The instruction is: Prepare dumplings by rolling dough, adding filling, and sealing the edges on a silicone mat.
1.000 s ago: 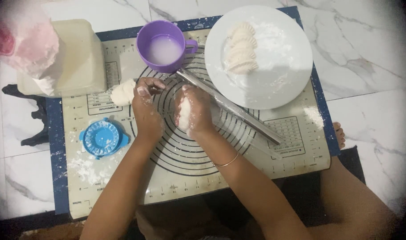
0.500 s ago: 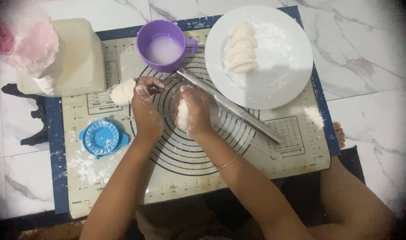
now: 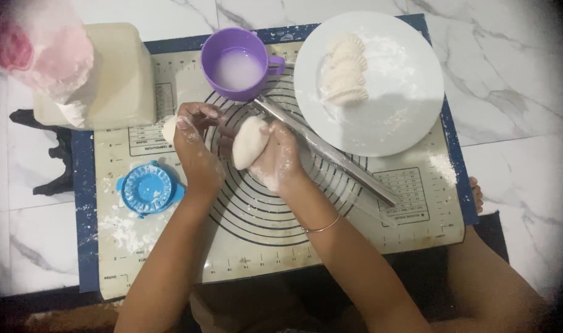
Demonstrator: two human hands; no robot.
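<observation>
Baking mat (image 3: 263,246) with printed circles lies flat on the marble floor (image 3: 516,80), used as landmark. White plate (image 3: 405,111) sits on the mat's far right corner, dusted with flour, with a row of folded dumplings (image 3: 346,77) overlapping on its left half. Cream box (image 3: 118,80) stands at the mat's far left corner, a pink and white plastic bag (image 3: 41,49) draped over it. Metal rolling pin (image 3: 331,154) lies slanted across the mat's circles, from below the cup toward the mat's right side. Purple cup (image 3: 238,61) with cloudy white liquid stands at the mat's far edge, between box and plate. Right hand (image 3: 275,160), floury, is over the mat's middle, grip closed around a flat oval dough piece (image 3: 249,142) held upright. Left hand (image 3: 195,148) is just beside it, fingers loosely curled and near the dough; whether they touch it I cannot tell. Blue dumpling press (image 3: 147,188) lies open on the mat's left side. Small dough lump (image 3: 168,128) sits behind the left hand.
</observation>
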